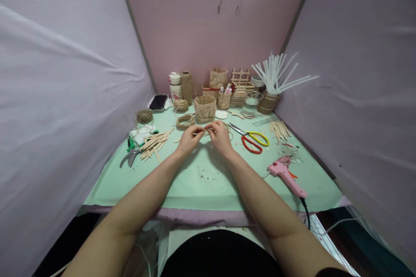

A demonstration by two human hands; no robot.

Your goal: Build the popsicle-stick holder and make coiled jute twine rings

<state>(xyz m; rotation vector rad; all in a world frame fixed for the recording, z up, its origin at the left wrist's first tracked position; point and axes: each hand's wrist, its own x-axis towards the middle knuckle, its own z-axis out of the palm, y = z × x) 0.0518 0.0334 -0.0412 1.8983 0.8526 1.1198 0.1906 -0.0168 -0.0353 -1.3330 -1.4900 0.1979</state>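
Observation:
My left hand (191, 137) and my right hand (218, 134) meet near the middle of the table, fingertips pinched close together. Whatever lies between the fingertips is too small to make out. Just behind them stands a wooden basket (205, 109) with a wavy rim. A coil of twine (185, 121) lies beyond my left hand, and thin strands of cord (230, 131) show beside my right hand. Scissors (248, 135) with yellow and red handles rest open to the right of my right hand.
On the right lie a pink glue gun (287, 176) and wood strips (280, 130). To the left are pruning shears (130, 157), more wood strips (155, 143) and a twine ball (144, 115). White sticks (274, 73), a water bowl (251, 102) and a bottle (175, 86) stand behind.

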